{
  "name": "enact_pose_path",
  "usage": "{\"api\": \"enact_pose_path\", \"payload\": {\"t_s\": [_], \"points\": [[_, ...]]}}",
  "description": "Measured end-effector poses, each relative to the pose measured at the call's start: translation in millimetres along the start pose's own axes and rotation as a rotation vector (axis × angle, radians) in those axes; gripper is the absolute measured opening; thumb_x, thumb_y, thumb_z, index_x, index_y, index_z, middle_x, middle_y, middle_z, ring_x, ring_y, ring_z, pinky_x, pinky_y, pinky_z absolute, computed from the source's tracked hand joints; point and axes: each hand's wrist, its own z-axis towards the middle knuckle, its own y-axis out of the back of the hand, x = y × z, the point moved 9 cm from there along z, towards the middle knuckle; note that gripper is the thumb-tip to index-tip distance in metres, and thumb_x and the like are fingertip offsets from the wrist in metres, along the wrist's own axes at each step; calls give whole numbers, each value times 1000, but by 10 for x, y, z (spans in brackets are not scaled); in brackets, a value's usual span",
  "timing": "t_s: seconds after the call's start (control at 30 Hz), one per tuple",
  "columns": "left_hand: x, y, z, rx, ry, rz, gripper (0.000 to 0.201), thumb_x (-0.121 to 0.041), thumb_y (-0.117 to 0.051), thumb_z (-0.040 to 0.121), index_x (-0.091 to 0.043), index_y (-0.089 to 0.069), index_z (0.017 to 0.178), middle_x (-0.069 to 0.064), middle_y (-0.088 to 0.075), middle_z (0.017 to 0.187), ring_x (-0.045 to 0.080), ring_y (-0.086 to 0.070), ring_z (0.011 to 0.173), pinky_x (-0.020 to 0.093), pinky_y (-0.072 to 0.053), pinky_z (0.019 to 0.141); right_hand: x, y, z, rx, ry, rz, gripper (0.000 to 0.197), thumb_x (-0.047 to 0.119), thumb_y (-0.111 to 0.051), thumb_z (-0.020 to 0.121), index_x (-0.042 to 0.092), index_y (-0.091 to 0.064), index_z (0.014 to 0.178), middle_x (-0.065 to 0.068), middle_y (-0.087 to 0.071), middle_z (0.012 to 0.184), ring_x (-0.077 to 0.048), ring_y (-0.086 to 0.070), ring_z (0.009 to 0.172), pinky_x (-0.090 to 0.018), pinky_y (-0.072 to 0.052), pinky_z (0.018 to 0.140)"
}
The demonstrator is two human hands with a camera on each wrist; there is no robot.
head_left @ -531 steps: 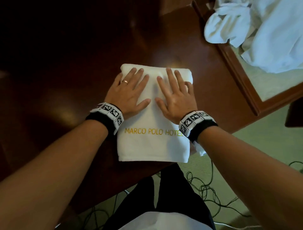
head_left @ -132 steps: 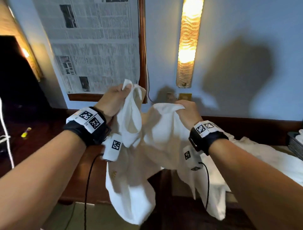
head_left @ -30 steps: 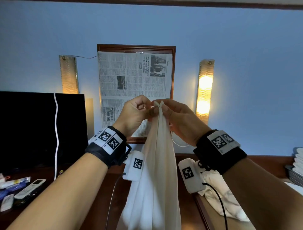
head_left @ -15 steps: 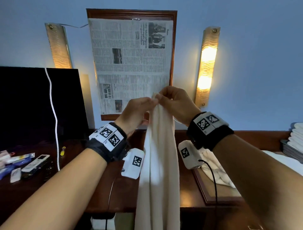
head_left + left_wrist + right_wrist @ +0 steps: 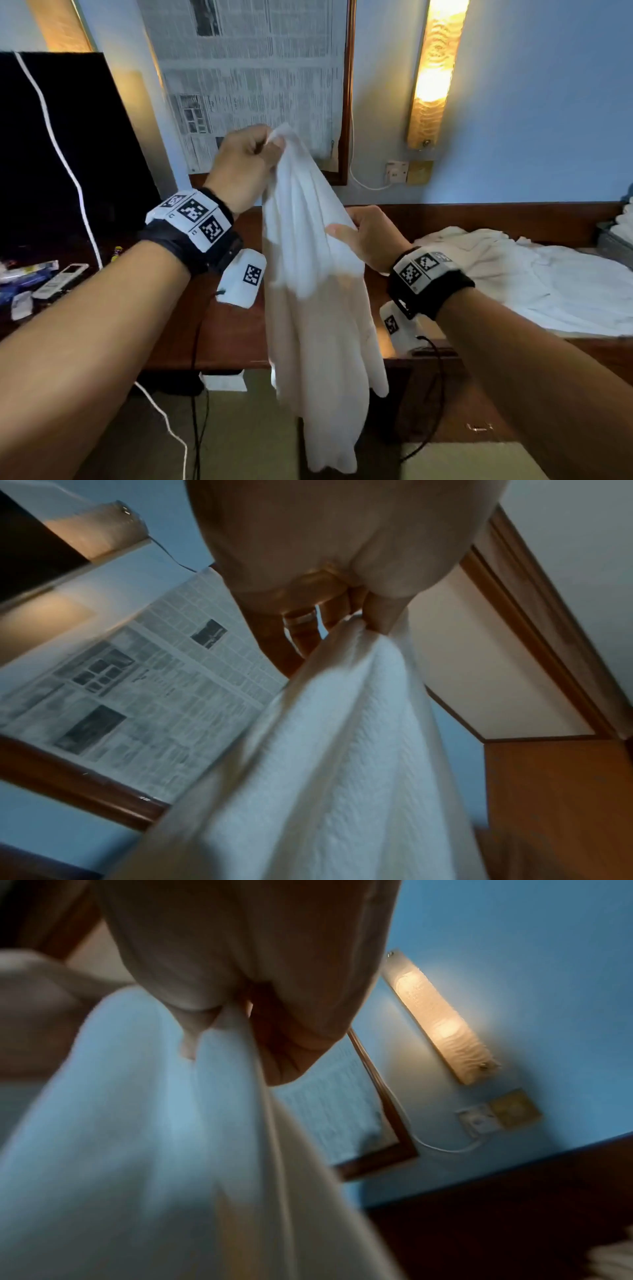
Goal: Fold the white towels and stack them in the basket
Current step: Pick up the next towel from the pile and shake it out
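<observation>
Left hand (image 5: 241,164) pinches the hanging white towel's (image 5: 315,308) top corner; right hand (image 5: 371,236), blurred, seemingly grips lower down.

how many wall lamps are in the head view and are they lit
2. One wall lamp glows right of the framed newspaper. The other lamp is at the top left above the dark screen, mostly cropped; it looks dimmer, and whether it is lit is unclear.

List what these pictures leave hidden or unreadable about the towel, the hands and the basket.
- Basket: head view, cut by the right edge; how full it is cannot be told.
- Right hand fingers: head view, behind the hanging towel; right wrist view is blurred.
- Left hand: pinches the towel's top; how many layers is hidden.
- Framed newspaper: print too small.
</observation>
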Motion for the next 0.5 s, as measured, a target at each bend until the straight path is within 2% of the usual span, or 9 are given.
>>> {"api": "enact_pose_path", "payload": {"t_s": [0.07, 0.13, 0.23, 0.3, 0.33, 0.4, 0.43, 0.5], "points": [[198, 136, 6, -82, 52, -23, 38, -26, -52, 102, -3, -50, 72, 8, -45, 62, 18, -44, 57, 30, -34, 59, -531, -101, -171, -5, -35, -138, 36, 28, -56, 91, 17, -42, 59, 4, -43, 56, -19, -42, 56, -35, -33, 57], [355, 253, -24, -157, 87, 5, 41, -28, -53, 100, 4, -49, 74, 8, -43, 66, 18, -39, 61, 30, -30, 60, -1019, -174, -343, 10, -86, -241, 31, 20, -55, 91, 23, -45, 62, 7, -44, 56, -22, -48, 60, -35, -37, 57], [594, 360, -129, -226, 169, 64, 38, -29, -53, 99, -9, -46, 67, -11, -41, 59, 12, -36, 59, 29, -27, 57, -1712, -287, -590, 125, -216, -411, 37, 6, -55, 87, 24, -42, 58, 4, -47, 58, -28, -53, 65, -33, -41, 59], [725, 423, -227, -297, 230, 69, 34, -25, -53, 96, -12, -44, 66, -11, -42, 60, 11, -38, 59, 28, -30, 58, -2126, -339, -785, 210, -322, -455, 39, 8, -54, 88, 26, -40, 57, 5, -47, 59, -27, -52, 68, -31, -38, 62], [767, 460, -277, -335, 257, 66, 31, -20, -52, 95, -17, -44, 64, -13, -43, 59, 7, -39, 56, 27, -32, 56, -2325, -355, -888, 249, -375, -478, 37, 9, -54, 89, 24, -43, 58, 0, -53, 63, -28, -55, 72, -30, -37, 63], [843, 561, -368, -411, 304, 67, 29, -13, -50, 92, -24, -46, 65, -14, -45, 57, -2, -40, 52, 19, -33, 54, -2645, -354, -1100, 340, -453, -553, 26, 11, -54, 91, 20, -57, 67, -12, -67, 82, -33, -64, 85, -29, -40, 66], [879, 624, -403, -441, 317, 77, 28, -15, -50, 91, -25, -45, 66, -16, -45, 56, -3, -41, 52, 18, -33, 54, -2802, -318, -1212, 374, -503, -597, 18, 13, -55, 91, 16, -66, 78, -15, -70, 94, -34, -66, 93, -31, -45, 70], [964, 747, -431, -468, 330, 94, 21, -24, -51, 86, -26, -46, 66, -18, -46, 55, -2, -40, 54, 23, -34, 58, -3097, -176, -1450, 410, -636, -675, 18, 16, -56, 91, 8, -71, 98, -18, -69, 108, -36, -65, 102, -35, -51, 80]]}}
